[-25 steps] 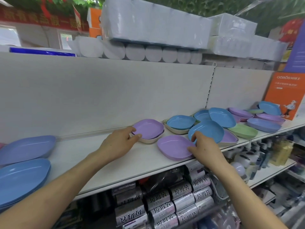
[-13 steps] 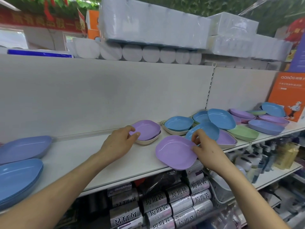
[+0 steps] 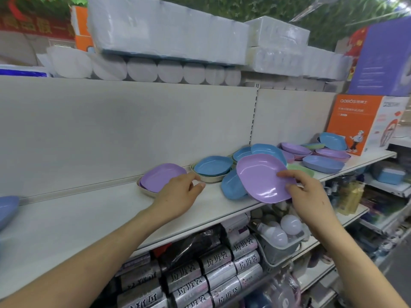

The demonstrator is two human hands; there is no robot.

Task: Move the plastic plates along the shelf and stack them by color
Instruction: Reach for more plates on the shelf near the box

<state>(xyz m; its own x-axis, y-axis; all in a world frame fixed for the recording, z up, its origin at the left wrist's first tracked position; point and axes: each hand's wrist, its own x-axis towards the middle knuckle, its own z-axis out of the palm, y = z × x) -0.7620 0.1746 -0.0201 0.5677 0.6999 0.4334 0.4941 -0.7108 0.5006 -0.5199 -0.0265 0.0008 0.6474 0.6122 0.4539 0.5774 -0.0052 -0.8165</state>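
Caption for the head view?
Right hand pinches a tilted purple plate; left hand at the stacked purple plate on the shelf.

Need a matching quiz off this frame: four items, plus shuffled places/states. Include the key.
Things
1. right purple plate
2. left purple plate
3. light bulbs
4. orange box

Places/states
A. in a basket one level down
B. flat on a cream plate, left hand at its rim
C. far right end of the shelf
D. held off the shelf, tilted, in the right hand grip

Pairs: 1-D, 2-B, 3-A, 4-C
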